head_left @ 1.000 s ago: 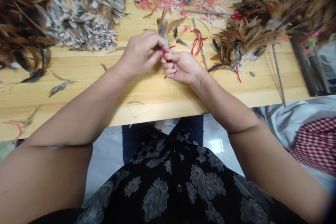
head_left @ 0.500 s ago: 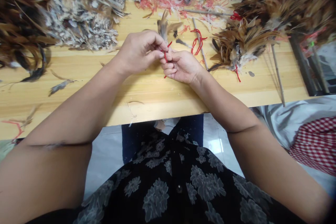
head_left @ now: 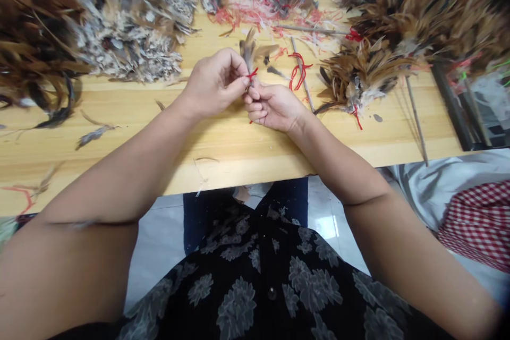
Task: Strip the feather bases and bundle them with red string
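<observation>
Two bare hands meet at the middle of the bench (head_left: 239,170) on my head feed, and from here their fingers hide most of the work. The left hand (head_left: 215,85) is closed to a pinch, thumb and forefinger pressed on a short red thread (head_left: 252,73) that crosses the base of a small brown feather tuft (head_left: 249,52). The right hand (head_left: 273,109) is curled, its fingers gathered under that same base; I can't tell exactly how the quills sit inside its grip. The tuft stands just above both hands, its long axis running away from me toward the far side of the bench, and the left hand's pinch lies nearer the thread. Just right of the hands lie a loose red thread loop (head_left: 298,70) and a thin bamboo stick (head_left: 306,93). Further right sits a brown feather bunch (head_left: 360,77); to the left are a heap of speckled grey feathers (head_left: 127,48) and a brown feather pile (head_left: 35,26).
</observation>
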Motion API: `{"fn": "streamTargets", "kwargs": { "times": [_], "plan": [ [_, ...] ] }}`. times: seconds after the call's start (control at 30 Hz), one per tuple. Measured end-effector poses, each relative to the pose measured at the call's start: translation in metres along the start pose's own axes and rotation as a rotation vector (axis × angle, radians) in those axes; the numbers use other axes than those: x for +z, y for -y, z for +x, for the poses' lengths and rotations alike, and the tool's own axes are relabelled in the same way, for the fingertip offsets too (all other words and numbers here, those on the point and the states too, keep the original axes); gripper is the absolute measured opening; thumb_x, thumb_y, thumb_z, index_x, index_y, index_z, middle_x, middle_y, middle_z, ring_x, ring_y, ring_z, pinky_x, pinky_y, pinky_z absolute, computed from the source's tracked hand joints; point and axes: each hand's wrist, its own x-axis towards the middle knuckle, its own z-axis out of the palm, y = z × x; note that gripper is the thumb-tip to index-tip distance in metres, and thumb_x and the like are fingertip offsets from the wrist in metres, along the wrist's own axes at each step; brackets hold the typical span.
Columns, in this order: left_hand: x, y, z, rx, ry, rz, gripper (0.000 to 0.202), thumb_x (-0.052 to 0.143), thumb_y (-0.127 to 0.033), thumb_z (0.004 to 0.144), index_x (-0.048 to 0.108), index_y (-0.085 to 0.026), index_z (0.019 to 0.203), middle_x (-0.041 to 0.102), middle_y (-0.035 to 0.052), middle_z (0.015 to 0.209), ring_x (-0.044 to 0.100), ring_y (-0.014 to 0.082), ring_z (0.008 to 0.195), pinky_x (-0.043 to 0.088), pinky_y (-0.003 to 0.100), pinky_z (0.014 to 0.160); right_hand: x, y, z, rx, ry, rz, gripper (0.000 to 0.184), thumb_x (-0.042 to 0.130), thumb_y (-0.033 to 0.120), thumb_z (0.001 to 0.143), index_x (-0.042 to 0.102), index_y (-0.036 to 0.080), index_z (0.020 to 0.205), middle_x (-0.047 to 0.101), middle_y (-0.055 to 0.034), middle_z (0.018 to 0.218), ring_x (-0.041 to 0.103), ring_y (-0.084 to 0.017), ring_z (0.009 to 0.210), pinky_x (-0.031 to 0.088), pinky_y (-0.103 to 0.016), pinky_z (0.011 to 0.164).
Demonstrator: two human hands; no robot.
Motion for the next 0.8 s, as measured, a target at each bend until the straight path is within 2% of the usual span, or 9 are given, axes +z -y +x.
{"fn": "streamTargets", "kwargs": {
  "times": [0.07,0.13,0.23,0.37,0.5,0.6,0.73,0.8],
  "plan": [
    [0.000,-0.002,0.001,-0.003,0.046,-0.062,0.071,0.069,-0.098,0.117,0.071,-0.028,0.131,0.078,0.0053,0.101,0.087,0.0284,0.087,0.079,0.055,0.094,0.001,0.000,0.000,-0.002,-0.008,0.000,0.041,0.047,0.011,0.125,0.040,0.024,0.087,0.047,0.0070,0.077,0.031,-0.004,0.058,0.024,-0.011,0.052],
    [0.000,-0.008,0.001,-0.063,0.048,-0.100,0.056,0.074,-0.085,0.122,0.071,-0.030,0.136,0.080,0.0061,0.108,0.091,0.0321,0.104,0.078,0.059,0.107,0.003,0.001,-0.001,-0.006,-0.019,0.010,0.041,0.047,0.010,0.125,0.040,0.024,0.087,0.046,0.0072,0.077,0.030,-0.004,0.057,0.024,-0.011,0.051],
    [-0.002,-0.020,0.001,-0.150,0.033,-0.140,0.042,0.075,-0.072,0.124,0.076,-0.030,0.129,0.084,0.0079,0.112,0.092,0.0371,0.119,0.077,0.064,0.114,0.005,0.001,-0.002,-0.006,-0.039,0.034,0.041,0.045,0.009,0.123,0.039,0.025,0.086,0.045,0.0075,0.075,0.029,-0.004,0.057,0.023,-0.011,0.051],
    [-0.005,-0.026,0.004,-0.146,0.102,-0.277,0.051,0.083,-0.081,0.116,0.081,-0.031,0.119,0.088,0.0097,0.112,0.094,0.0391,0.106,0.081,0.066,0.102,0.007,0.000,-0.003,-0.022,-0.056,0.068,0.040,0.048,0.009,0.121,0.038,0.025,0.085,0.043,0.0077,0.073,0.026,-0.005,0.056,0.022,-0.012,0.050],
    [-0.006,-0.023,0.006,-0.116,0.107,-0.380,0.062,0.094,-0.089,0.106,0.084,-0.029,0.114,0.090,0.0109,0.111,0.093,0.0355,0.092,0.083,0.064,0.093,0.006,-0.001,-0.001,-0.029,-0.076,0.085,0.039,0.052,0.008,0.118,0.038,0.025,0.086,0.045,0.0081,0.073,0.026,-0.005,0.056,0.022,-0.013,0.050],
    [-0.006,-0.024,0.005,-0.123,0.106,-0.359,0.053,0.096,-0.080,0.108,0.085,-0.028,0.115,0.090,0.0106,0.111,0.093,0.0347,0.094,0.083,0.062,0.095,0.006,-0.001,0.001,-0.024,-0.074,0.094,0.038,0.051,0.008,0.119,0.040,0.025,0.087,0.046,0.0084,0.073,0.027,-0.005,0.055,0.022,-0.012,0.050],
    [-0.004,-0.027,0.003,-0.155,0.091,-0.225,0.030,0.086,-0.060,0.116,0.082,-0.031,0.122,0.090,0.0083,0.116,0.093,0.0361,0.108,0.079,0.064,0.107,0.008,-0.002,0.003,-0.024,-0.064,0.112,0.037,0.046,0.006,0.119,0.042,0.025,0.087,0.045,0.0083,0.071,0.027,-0.005,0.055,0.022,-0.012,0.050],
    [-0.002,-0.025,0.003,-0.137,0.052,-0.134,0.025,0.083,-0.055,0.116,0.082,-0.032,0.123,0.089,0.0078,0.117,0.091,0.0342,0.109,0.077,0.061,0.110,0.010,-0.003,0.004,-0.028,-0.069,0.120,0.037,0.045,0.005,0.118,0.043,0.024,0.087,0.045,0.0081,0.070,0.028,-0.006,0.055,0.022,-0.012,0.050]
  ]
}}
